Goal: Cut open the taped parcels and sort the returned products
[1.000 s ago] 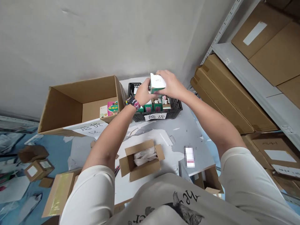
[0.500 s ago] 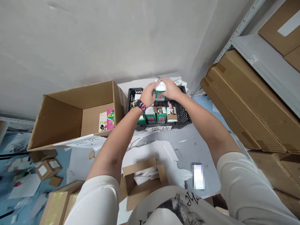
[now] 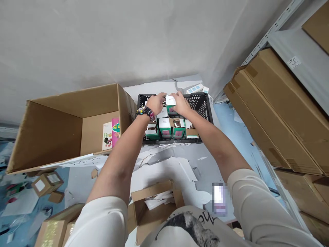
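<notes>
Lowered since half a sec ago: white-&-green box (image 3: 170, 103), brought down further into the far half of the black crate (image 3: 209, 115), both grips going down w/ it.

Bench (image 3: 205, 169) carries most of the stuff I can see, torn white covering (image 3: 164, 171) on the near side of the grips. Long brown cartons (image 3: 277, 113) well off to R of the grips, near a grey shelf (image 3: 308, 51). Big open carton (image 3: 100, 99) L of the grips, just beside the crate, w/ a white pack (image 3: 107, 136) & a pink pack (image 3: 115, 132) inside, at the end nearest the grips.

Crate's right under the grips; row of more boxes (image 3: 166, 127) in it, nearer the person than the grips, some w/ flaps open. Smaller open carton (image 3: 151, 189) well nearer the chest than the grips, white paper (image 3: 160, 199) inside. Pixelated item (image 3: 219, 199) R of that; can't tell what.

L grip (image 3: 156, 103) & R grip (image 3: 181, 104) clamped on the box, one each side; can't tell if its underside touches bottom. Power strip (image 3: 194, 89) beyond & R of the grips, behind crate. Wristband (image 3: 145, 111) just back of L grip.
</notes>
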Available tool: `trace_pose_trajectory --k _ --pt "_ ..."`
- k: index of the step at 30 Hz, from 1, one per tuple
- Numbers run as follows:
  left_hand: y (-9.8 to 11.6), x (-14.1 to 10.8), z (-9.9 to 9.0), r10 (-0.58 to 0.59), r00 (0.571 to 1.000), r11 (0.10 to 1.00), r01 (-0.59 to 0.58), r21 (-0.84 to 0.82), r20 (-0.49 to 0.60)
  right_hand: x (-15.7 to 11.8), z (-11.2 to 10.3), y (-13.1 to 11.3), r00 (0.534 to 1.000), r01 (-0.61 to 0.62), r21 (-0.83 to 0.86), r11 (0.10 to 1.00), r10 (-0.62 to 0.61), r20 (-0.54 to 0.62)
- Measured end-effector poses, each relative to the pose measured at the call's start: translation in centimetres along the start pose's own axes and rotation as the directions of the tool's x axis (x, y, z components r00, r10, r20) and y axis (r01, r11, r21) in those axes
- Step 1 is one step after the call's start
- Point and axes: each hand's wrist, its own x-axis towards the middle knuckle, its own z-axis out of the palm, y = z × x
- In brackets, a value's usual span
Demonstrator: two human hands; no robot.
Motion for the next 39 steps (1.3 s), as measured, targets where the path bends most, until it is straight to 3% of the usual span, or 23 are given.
trace_pose_trajectory --k 2,4,8,14,18,21,23,30,35,39 --pt "-0.5 -0.8 0.8 -0.097 0.991 0.991 0.088 0.097 0.092 -0.4 0.4 0.2 1.0 -0.014 0.011 1.0 0.014 0.0" --pt "-0.8 -1.6 1.7 -0.129 0.971 0.979 0.091 0.184 0.202 -0.9 0.4 0.6 0.999 -0.037 0.008 0.999 0.037 0.001" --pt "-1.3 -1.8 3.5 -0.071 0.946 0.981 0.01 0.193 0.316 -1.5 -0.4 1.4 0.999 -0.052 0.002 0.999 0.052 -0.004" --pt "0.6 0.3 4.5 0.102 0.935 0.995 -0.094 -0.039 0.339 -1.6 -0.8 1.5 0.996 -0.09 -0.025 0.996 0.089 -0.012" --pt "2.7 0.3 4.5 0.133 0.88 0.973 -0.203 0.109 0.455 -1.7 -0.3 1.9 0.993 -0.111 -0.022 0.994 0.11 -0.029" --pt "3.0 -0.6 4.1 0.156 0.819 0.934 -0.305 0.189 0.552 -1.7 0.0 2.4 0.993 -0.113 -0.019 0.993 0.112 -0.036" --pt "2.5 -1.2 3.9 0.164 0.808 0.923 -0.329 0.202 0.566 -1.6 0.1 2.7 0.993 -0.116 -0.017 0.993 0.115 -0.036" --pt "0.2 -1.8 3.9 0.118 0.87 0.961 -0.221 0.164 0.478 -1.7 0.7 3.0 0.996 -0.085 -0.008 0.996 0.085 -0.039" --pt "0.8 -1.6 3.8 0.15 0.844 0.951 -0.265 0.157 0.515 -1.9 0.8 2.9 0.998 -0.055 -0.006 0.998 0.055 -0.039" --pt "1.5 -1.9 3.4 0.17 0.857 0.948 -0.277 0.157 0.486 -2.0 0.8 2.6 0.998 -0.045 -0.004 0.999 0.045 -0.047"
